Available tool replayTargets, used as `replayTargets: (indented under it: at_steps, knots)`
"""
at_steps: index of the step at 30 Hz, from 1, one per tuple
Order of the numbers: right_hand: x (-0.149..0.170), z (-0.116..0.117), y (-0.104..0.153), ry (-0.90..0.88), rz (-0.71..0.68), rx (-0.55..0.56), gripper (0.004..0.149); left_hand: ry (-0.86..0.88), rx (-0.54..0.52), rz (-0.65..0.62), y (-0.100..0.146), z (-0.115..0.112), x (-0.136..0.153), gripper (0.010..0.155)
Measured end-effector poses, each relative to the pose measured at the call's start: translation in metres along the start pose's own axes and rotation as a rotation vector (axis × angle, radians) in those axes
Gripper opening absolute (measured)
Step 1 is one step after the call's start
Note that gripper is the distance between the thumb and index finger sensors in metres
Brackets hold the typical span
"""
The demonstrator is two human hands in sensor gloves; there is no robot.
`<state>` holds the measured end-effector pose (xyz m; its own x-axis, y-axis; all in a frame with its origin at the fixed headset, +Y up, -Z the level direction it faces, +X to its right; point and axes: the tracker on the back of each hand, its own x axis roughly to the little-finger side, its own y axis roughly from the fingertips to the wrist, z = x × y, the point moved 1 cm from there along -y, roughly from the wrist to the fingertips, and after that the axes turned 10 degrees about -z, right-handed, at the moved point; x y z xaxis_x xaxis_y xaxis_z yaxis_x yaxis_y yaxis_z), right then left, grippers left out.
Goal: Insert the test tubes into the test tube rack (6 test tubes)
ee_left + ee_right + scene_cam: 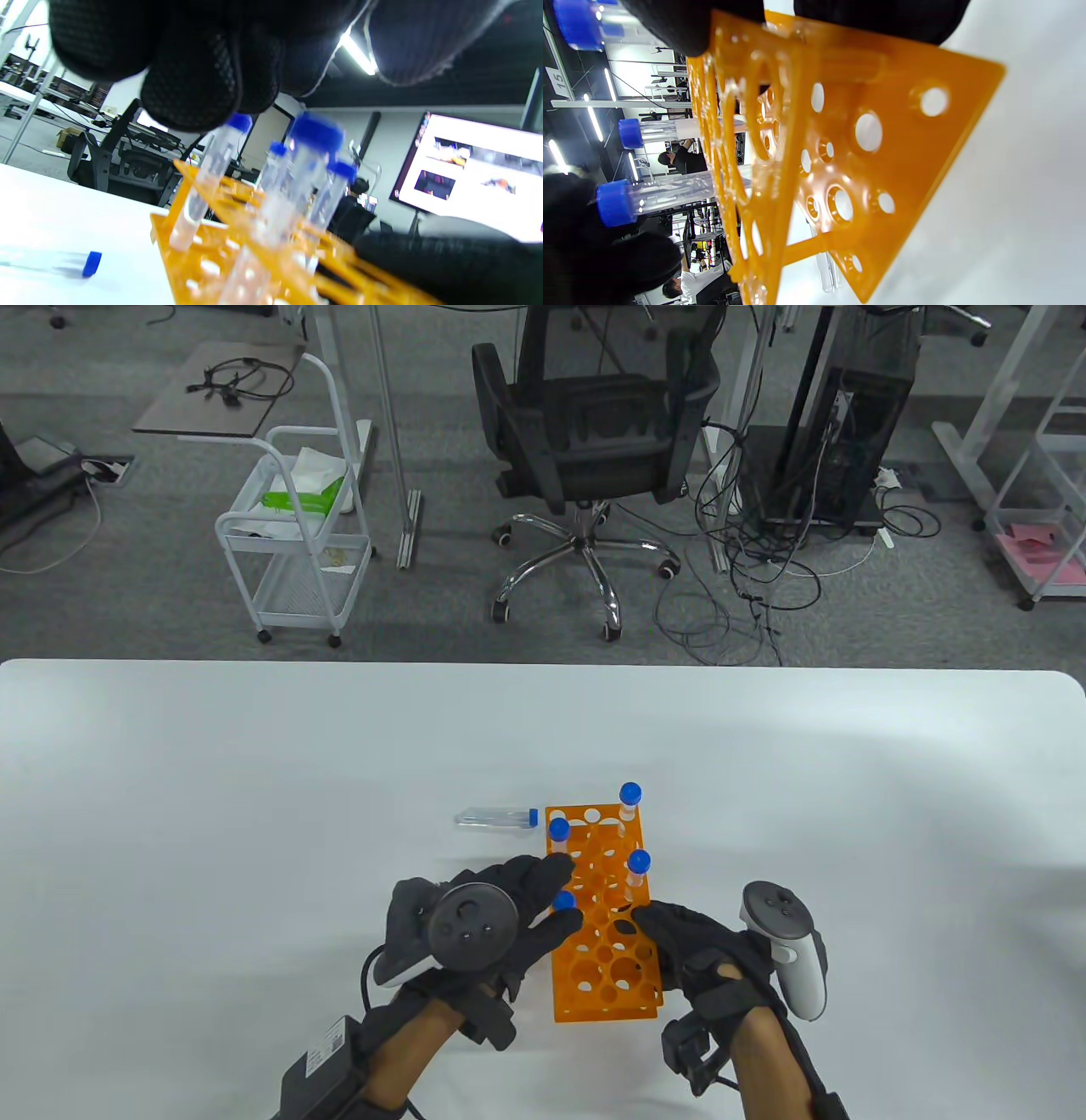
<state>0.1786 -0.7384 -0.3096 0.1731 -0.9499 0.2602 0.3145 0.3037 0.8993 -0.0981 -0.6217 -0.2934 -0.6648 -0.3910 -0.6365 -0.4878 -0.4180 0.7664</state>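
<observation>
White table (254,814), rounded corners, fills the lower table view. Beyond it we see grey carpet, a black office chair (585,432), a white wire cart (293,543), and a cable tangle (747,585) by a dark PC tower (836,441).

Orange test tube rack (604,950) sits between both hands: flat plastic plates punched with round holes of mixed sizes, long axis running away from the person. The right wrist view shows its underside plates.

Right hand (704,959) grips the rack's near right edge, fingers curled over the top plate. Left hand (501,920) is at the rack's left side, fingertips bunched round a blue-capped tube (563,903) standing in a left-edge hole; the left wrist view is blurred, so we cannot tell how firm the pinch is.

Tubes are clear plastic with blue screw caps. We count five: four upright in the rack, namely the held one, one just beyond the left fingertips (558,831), one beyond the right hand (638,865), one at the far right corner (629,797). One loose tube (496,817) lies flat on the table beyond the left hand, beside the rack's far left corner.
</observation>
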Motion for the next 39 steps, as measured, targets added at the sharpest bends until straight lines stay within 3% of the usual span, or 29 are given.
replayTargets:
  at_steps: [5, 7, 9, 12, 17, 22, 29, 39]
  knots:
    - [0.002, -0.006, 0.001, -0.016, 0.003, 0.018, 0.045, 0.088, -0.046, 0.185, 0.012, 0.013, 0.037, 0.059]
    - [0.003, -0.009, 0.001, -0.027, 0.004, 0.026, 0.045, 0.129, 0.059, 0.339, 0.017, 0.000, 0.062, 0.061]
    - [0.003, -0.010, 0.001, -0.030, 0.006, 0.031, 0.045, 0.120, 0.117, 0.404, 0.021, -0.014, 0.079, 0.061]
    - [0.005, -0.012, -0.001, -0.029, 0.013, 0.038, 0.045, 0.001, 0.289, 0.499, 0.027, -0.039, 0.102, 0.068]
    - [0.006, -0.013, -0.001, -0.018, 0.022, 0.052, 0.045, -0.146, 0.488, 0.512, 0.033, -0.062, 0.120, 0.076]
    - [0.005, -0.016, 0.001, -0.025, 0.018, 0.062, 0.045, -0.189, 0.564, 0.494, 0.032, -0.078, 0.126, 0.072]
    - [0.005, -0.017, 0.001, -0.023, 0.016, 0.070, 0.045, -0.288, 0.628, 0.467, 0.031, -0.093, 0.129, 0.072]
    - [0.006, -0.014, 0.000, -0.007, 0.025, 0.056, 0.045, -0.295, 0.611, 0.466, 0.033, -0.098, 0.137, 0.072]
